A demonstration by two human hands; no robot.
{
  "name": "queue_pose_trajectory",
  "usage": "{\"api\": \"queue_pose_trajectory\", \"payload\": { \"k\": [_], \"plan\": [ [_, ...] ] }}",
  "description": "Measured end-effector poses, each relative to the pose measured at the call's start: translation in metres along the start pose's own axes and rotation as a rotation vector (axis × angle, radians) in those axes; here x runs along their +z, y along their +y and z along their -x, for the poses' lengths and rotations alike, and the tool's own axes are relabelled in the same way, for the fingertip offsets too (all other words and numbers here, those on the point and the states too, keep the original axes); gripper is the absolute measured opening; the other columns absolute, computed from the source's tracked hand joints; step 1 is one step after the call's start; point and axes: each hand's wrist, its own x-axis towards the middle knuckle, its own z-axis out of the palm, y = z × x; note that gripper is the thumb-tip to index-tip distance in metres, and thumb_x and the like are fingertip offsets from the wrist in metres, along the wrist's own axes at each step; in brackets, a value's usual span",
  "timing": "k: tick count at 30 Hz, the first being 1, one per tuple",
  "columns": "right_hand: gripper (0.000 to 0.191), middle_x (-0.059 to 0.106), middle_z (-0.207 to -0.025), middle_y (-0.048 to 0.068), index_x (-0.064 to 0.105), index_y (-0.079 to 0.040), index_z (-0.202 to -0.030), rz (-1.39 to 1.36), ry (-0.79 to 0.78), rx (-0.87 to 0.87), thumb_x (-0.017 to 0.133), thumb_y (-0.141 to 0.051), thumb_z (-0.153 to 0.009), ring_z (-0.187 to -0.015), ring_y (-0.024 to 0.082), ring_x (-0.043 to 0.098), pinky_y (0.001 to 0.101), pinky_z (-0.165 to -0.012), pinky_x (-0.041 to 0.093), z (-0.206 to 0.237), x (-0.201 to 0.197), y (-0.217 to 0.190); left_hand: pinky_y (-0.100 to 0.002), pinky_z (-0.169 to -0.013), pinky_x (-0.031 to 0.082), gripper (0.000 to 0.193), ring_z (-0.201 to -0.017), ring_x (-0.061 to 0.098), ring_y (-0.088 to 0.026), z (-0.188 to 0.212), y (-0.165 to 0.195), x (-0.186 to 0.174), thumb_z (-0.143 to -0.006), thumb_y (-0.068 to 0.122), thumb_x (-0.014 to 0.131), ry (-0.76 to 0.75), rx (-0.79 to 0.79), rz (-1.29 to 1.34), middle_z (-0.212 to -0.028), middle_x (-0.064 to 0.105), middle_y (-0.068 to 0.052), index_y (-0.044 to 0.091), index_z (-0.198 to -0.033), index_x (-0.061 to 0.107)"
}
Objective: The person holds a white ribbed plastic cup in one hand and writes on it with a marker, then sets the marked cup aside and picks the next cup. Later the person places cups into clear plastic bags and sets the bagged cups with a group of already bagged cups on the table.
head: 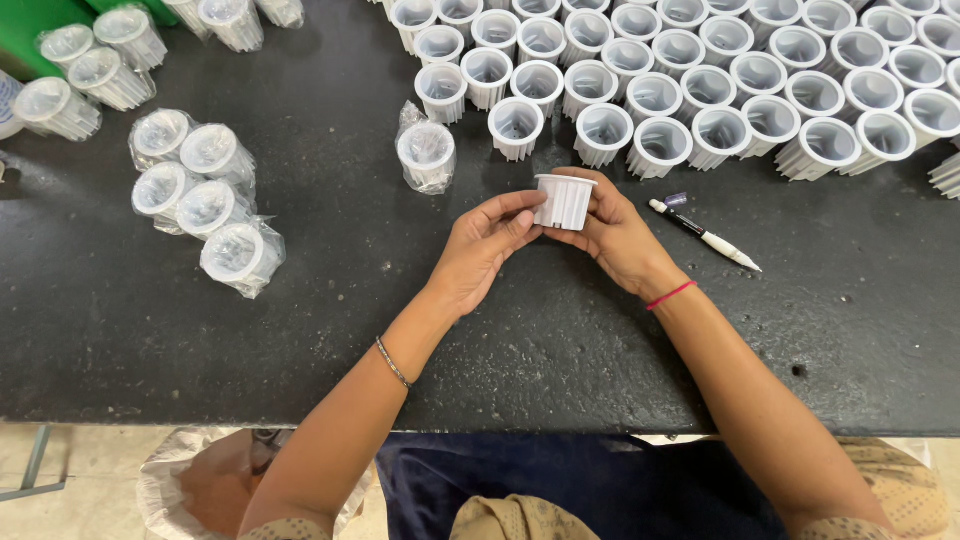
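Both of my hands hold one small white ribbed plastic cup (pixel 563 201) above the black table (pixel 300 330), near its middle. My left hand (pixel 484 245) grips the cup's left side with fingertips and thumb. From the right, my right hand (pixel 615 238) cradles it, fingers curled behind it. The cup stands roughly upright, its open rim toward me.
Several bare white cups (pixel 700 80) stand packed in rows at the back right. One bagged cup (pixel 427 153) sits just beyond my hands. More bagged cups (pixel 205 195) lie at the left. A white pen (pixel 704 235) lies right of my right hand. A plastic bag (pixel 200 480) sits below the table edge.
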Motion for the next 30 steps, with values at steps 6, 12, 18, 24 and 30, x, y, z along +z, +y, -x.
{"api": "queue_pose_trajectory", "payload": {
  "k": [6, 12, 18, 24, 30],
  "plan": [
    [0.043, 0.057, -0.144, 0.007, 0.044, -0.01, -0.147, 0.009, 0.0, -0.006, 0.048, -0.003, -0.105, -0.129, 0.02, 0.061, 0.0392, -0.108, 0.054, 0.0, -0.001, 0.001, -0.037, -0.112, 0.049, 0.037, -0.123, 0.061, -0.015, 0.0, 0.0, 0.0, -0.1, 0.015, 0.067, 0.006, -0.003, -0.001, -0.131, 0.065, -0.007, -0.001, -0.133, 0.063],
    [0.043, 0.058, -0.138, 0.01, 0.043, -0.009, -0.145, 0.131, 0.073, -0.101, 0.051, -0.006, -0.102, -0.124, 0.02, 0.062, 0.0384, -0.101, 0.058, -0.002, 0.002, 0.002, -0.04, -0.112, 0.049, 0.047, -0.127, 0.058, -0.019, -0.003, 0.005, 0.0, -0.1, 0.021, 0.067, 0.061, 0.034, -0.037, -0.137, 0.059, -0.012, -0.002, -0.139, 0.054],
    [0.04, 0.059, -0.135, 0.01, 0.047, -0.004, -0.142, 0.242, 0.12, -0.153, 0.057, -0.011, -0.103, -0.119, 0.018, 0.064, 0.0356, -0.096, 0.061, 0.001, 0.008, -0.001, -0.042, -0.112, 0.05, 0.054, -0.131, 0.056, -0.022, -0.003, 0.009, 0.0, -0.098, 0.023, 0.069, 0.096, 0.017, -0.075, -0.14, 0.053, -0.015, -0.002, -0.141, 0.05],
    [0.041, 0.058, -0.135, 0.01, 0.048, -0.003, -0.142, 0.272, 0.127, -0.179, 0.059, -0.009, -0.103, -0.113, 0.017, 0.066, 0.0353, -0.094, 0.062, 0.002, 0.014, -0.003, -0.042, -0.107, 0.051, 0.059, -0.125, 0.058, -0.023, -0.004, 0.004, -0.001, -0.094, 0.023, 0.073, 0.123, 0.064, -0.173, -0.137, 0.055, -0.016, -0.002, -0.141, 0.048],
    [0.041, 0.06, -0.132, 0.012, 0.049, -0.002, -0.146, 0.287, 0.032, -0.247, 0.054, -0.006, -0.105, -0.115, 0.02, 0.068, 0.0363, -0.098, 0.061, 0.006, 0.018, -0.008, -0.04, -0.102, 0.056, 0.053, -0.12, 0.063, -0.022, -0.009, -0.003, -0.01, -0.096, 0.027, 0.07, 0.21, 0.01, -0.183, -0.132, 0.058, -0.016, -0.002, -0.135, 0.05]
  ]
}}
